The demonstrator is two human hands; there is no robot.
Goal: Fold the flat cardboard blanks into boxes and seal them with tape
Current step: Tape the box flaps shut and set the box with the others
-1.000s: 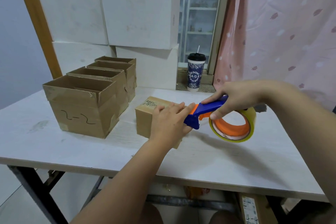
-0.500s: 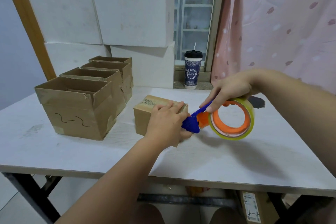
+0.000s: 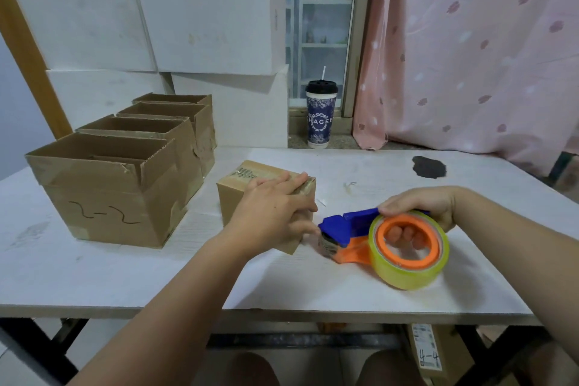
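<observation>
1. The small brown cardboard box (image 3: 238, 194) stands closed on the white surface (image 3: 313, 285), directly under the grip of the left hand (image 3: 275, 213). I judge the hand pins it there so it cannot slide while tape runs down its side.
2. That grip is unclenched: the fingers lie nearly straight across the box top and the thumb is on the side face.
3. The right hand (image 3: 419, 204) is clamped on the blue and orange tape dispenser (image 3: 347, 229), its fingers showing through the core of the roll of clear yellowish tape (image 3: 410, 269).
4. The dispenser's nose sits just beside the left thumb, low by the surface.
</observation>
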